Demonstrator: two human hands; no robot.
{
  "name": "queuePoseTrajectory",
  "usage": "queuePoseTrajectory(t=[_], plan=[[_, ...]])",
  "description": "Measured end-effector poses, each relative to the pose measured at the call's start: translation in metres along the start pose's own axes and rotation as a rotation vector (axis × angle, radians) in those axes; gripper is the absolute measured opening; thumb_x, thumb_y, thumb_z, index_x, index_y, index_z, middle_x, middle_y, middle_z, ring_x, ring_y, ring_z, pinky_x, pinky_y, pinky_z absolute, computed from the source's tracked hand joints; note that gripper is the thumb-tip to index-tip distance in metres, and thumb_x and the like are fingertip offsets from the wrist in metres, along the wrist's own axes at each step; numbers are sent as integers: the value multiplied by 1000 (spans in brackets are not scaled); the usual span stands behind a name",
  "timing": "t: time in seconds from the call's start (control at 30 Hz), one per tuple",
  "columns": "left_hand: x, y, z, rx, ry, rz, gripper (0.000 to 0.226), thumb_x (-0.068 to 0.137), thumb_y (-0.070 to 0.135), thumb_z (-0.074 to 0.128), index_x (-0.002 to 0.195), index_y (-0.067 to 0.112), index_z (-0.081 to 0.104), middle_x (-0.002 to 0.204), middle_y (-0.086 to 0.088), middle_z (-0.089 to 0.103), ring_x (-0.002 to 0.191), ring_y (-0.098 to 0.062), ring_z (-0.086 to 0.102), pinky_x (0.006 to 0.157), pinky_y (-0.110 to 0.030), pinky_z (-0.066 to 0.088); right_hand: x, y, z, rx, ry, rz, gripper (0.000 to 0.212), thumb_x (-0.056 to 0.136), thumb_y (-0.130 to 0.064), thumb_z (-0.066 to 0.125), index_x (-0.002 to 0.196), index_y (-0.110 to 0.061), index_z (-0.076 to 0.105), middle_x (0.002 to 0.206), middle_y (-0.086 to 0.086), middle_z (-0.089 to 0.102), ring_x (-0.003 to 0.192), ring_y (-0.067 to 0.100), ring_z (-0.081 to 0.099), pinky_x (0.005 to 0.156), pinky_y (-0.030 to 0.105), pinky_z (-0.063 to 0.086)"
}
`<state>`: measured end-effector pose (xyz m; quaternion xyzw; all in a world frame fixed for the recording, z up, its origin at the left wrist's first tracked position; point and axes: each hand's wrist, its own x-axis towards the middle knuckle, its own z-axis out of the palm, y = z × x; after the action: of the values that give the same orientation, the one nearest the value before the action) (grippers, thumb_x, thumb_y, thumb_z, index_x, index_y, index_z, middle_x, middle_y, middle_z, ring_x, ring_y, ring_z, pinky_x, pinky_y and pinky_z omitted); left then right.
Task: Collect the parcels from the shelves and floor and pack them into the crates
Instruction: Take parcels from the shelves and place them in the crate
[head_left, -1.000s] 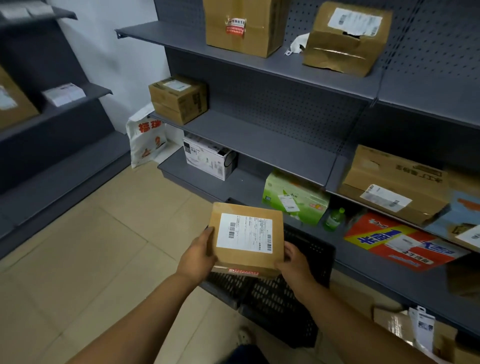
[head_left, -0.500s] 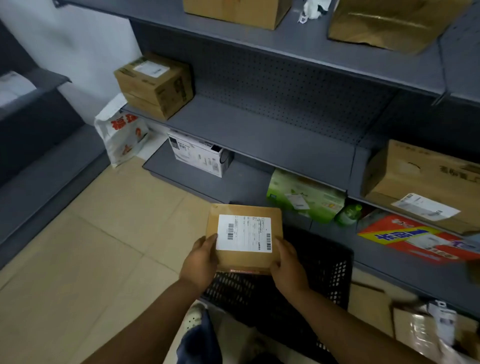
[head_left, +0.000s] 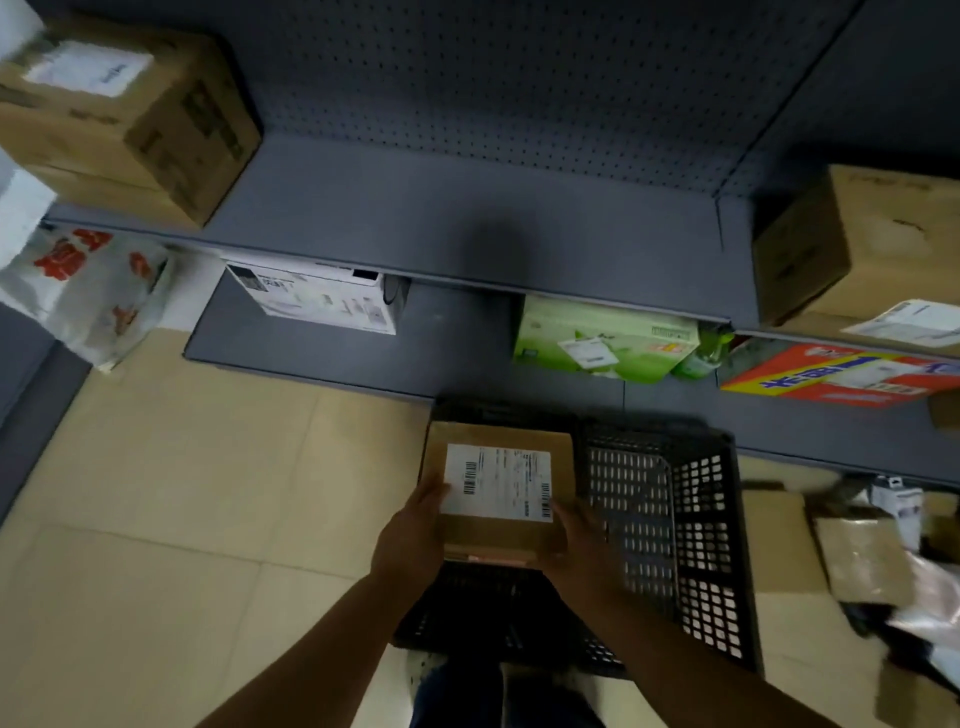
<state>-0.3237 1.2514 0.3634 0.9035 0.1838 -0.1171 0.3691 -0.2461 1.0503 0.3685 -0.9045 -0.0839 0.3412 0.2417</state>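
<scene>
Since the earlier frames our view has tipped steeply downward, and we have brought the flat brown cardboard parcel with a white shipping label (head_left: 497, 486) lower, so it now hangs over the left half of the black perforated plastic crate (head_left: 670, 525) on the beige tiled floor (head_left: 156, 493) at lower centre of the frame. We hold the parcel between both hands: our left hand (head_left: 410, 535) grips its left edge with the thumb curled onto the label's corner, and our right hand (head_left: 576, 540) clasps the lower right corner, fingers wrapped under the side. We cannot tell whether the parcel's underside touches the crate.

Above the crate runs the grey metal shelf unit with a pegboard back (head_left: 467, 208). On its middle shelf sit a large brown carton (head_left: 124, 119) at upper left and another brown carton (head_left: 857, 249) at the right edge. On the lowest shelf we see a white printed box (head_left: 317, 299), a green box (head_left: 602, 338), a small green bottle (head_left: 701, 358) just beside it, and a red, yellow and blue flat package (head_left: 841, 374). A white plastic bag with red print (head_left: 88, 291) leans at the left. Loose brown parcels (head_left: 862, 561) lie on the floor at lower right.
</scene>
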Motion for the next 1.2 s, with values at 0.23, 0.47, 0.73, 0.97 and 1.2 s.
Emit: queuePoseTrajectory(t=[0.23, 0.47, 0.73, 0.97, 1.2], plan=[[72, -47, 44, -87, -106, -164, 36, 100, 35, 34, 136, 35, 36, 134, 8, 51, 115, -10, 54, 88, -21, 47, 77, 23, 38, -4, -38, 17, 68, 84, -24, 65, 143, -24, 31, 151, 4, 20, 127, 20, 42, 94, 21, 41], [145, -106, 112, 55, -114, -176, 50, 98, 18, 42, 145, 25, 29, 153, 4, 27, 131, -18, 41, 105, -34, 39, 169, 69, 92, 69, -35, 42, 75, 82, -33, 69, 145, -29, 28, 152, 2, 14, 131, 19, 39, 95, 19, 40], [206, -166, 174, 165, -31, -154, 66, 92, 10, 51, 146, 31, 20, 157, 7, 13, 133, -21, 36, 103, -40, 44, 262, 109, 158, 236, 50, 7, 74, 79, -21, 73, 141, -32, 35, 149, -2, 15, 127, 16, 40, 92, 18, 45], [215, -188, 199, 202, -39, -142, 75, 92, 12, 50, 149, 34, 6, 158, 8, 2, 135, -25, 30, 101, -42, 45, 284, 129, 189, 171, 111, -53, 75, 83, -9, 67, 143, -35, 31, 151, -2, 9, 133, 18, 34, 97, 17, 42], [214, -204, 209, 417, -148, -46, 91, 92, 31, 52, 138, 27, -27, 150, 1, -31, 139, -19, -28, 117, -38, 9, 287, 137, 198, 106, 156, -116, 75, 83, -11, 68, 143, -36, 31, 149, -2, 10, 133, 16, 34, 101, 16, 39]])
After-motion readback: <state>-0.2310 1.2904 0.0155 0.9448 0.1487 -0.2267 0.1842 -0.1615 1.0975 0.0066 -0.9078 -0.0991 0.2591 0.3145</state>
